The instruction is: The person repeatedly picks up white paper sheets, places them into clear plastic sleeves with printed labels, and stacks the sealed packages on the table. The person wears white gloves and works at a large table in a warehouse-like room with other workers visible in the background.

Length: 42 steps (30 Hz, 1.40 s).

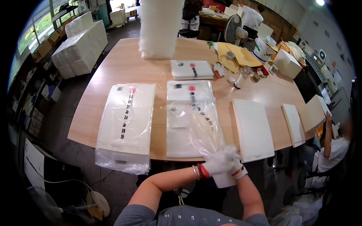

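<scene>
My left hand (215, 165) and my right hand (234, 158), both in white gloves, overlap at the table's front edge. Between them is the bunched end of a clear printed plastic bag (205, 130), whose other end lies slanting over a stack of similar flat bags (183, 145). A white paper piece (225, 180) sticks out below the gloves toward me. My left fingers are closed on the bag; the right ones seem closed on the paper, partly hidden. Just right of my hands lies a stack of white paper (253, 130).
A filled bag of paper (126, 116) overhangs the table's (86, 113) front edge at left. Behind are another bag stack (192, 69), a tall white pile (158, 30), a spare glove (219, 70) and bottles. A narrow paper stack (294, 124) and a seated person (332, 154) are at right.
</scene>
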Tool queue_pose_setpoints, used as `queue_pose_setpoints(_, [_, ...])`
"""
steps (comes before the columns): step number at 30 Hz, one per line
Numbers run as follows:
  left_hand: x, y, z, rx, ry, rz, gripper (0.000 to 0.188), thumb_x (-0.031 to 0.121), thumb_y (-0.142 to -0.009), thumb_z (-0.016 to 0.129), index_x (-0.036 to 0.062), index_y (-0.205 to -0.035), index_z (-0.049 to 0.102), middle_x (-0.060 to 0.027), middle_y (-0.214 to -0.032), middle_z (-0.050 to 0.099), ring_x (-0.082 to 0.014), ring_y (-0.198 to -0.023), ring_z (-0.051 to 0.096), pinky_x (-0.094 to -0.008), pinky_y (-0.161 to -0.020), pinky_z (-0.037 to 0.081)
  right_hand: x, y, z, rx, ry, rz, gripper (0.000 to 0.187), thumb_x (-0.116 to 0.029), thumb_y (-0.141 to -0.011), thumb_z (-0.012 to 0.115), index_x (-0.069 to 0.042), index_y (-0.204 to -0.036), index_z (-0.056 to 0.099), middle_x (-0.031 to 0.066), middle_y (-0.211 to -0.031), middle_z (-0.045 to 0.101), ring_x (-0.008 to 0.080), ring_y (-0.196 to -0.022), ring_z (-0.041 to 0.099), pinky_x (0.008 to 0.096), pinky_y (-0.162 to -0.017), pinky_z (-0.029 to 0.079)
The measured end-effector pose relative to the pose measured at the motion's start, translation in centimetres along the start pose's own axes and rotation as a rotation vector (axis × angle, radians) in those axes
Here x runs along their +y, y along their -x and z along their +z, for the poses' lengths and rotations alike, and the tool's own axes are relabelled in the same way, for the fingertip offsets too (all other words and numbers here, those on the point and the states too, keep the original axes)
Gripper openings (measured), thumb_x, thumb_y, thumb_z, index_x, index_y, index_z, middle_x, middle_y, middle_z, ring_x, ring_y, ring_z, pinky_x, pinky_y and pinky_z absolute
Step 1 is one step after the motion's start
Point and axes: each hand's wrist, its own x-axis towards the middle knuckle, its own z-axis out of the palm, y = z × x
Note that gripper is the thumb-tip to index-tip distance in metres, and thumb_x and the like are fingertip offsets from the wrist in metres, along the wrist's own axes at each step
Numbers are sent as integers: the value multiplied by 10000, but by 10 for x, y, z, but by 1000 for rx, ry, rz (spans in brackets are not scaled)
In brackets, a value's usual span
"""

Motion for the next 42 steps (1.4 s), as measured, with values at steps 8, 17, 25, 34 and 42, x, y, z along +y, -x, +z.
queue_pose_setpoints(8, [-98, 51, -38, 188, -834, 257, 395, 90, -782, 554, 91, -1167, 468, -148, -1172, 504, -306, -985, 539, -407, -805, 460, 3, -67, 50, 623, -209, -17, 479, -242, -867, 516, -51, -1263, 323, 229, -1048, 552, 406, -859, 573, 483, -708, 453])
queue_pose_setpoints(17, [-162, 125, -40, 702, 496, -567, 363, 86, -852, 479, 86, -1212, 430, -40, -1056, 483, -120, -874, 460, -263, -737, 453, 28, -11, 81, 291, -196, -11, 607, -188, -881, 417, -45, -1388, 116, 223, -868, 614, 385, -775, 602, 501, -636, 441])
queue_pose_setpoints(25, [-114, 230, 12, 536, 65, -577, 108, 91, -850, 451, 53, -947, 476, -46, -804, 458, -162, -722, 456, -307, -598, 399, 23, 111, 97, 174, -148, -142, 667, -220, -850, 468, -1, -1388, 140, 201, -737, 593, 366, -582, 578, 498, -488, 435])
queue_pose_setpoints(34, [-5, 299, 8, 213, 16, -269, 237, 15, -762, 594, 12, -994, 543, -213, -1016, 529, -342, -935, 544, -355, -782, 455, 42, 241, 166, -93, -669, -162, 611, -169, -846, 469, 53, -1360, 226, 258, -954, 574, 309, -500, 516, 426, -504, 460])
queue_pose_setpoints(42, [19, 269, 3, 488, 117, -413, 117, -51, -724, 472, 11, -811, 519, -112, -692, 549, -234, -613, 585, -346, -544, 463, 5, 235, 67, 300, -93, 59, 401, -144, -780, 570, -77, -1174, 539, 154, -677, 600, 316, -620, 605, 400, -566, 490])
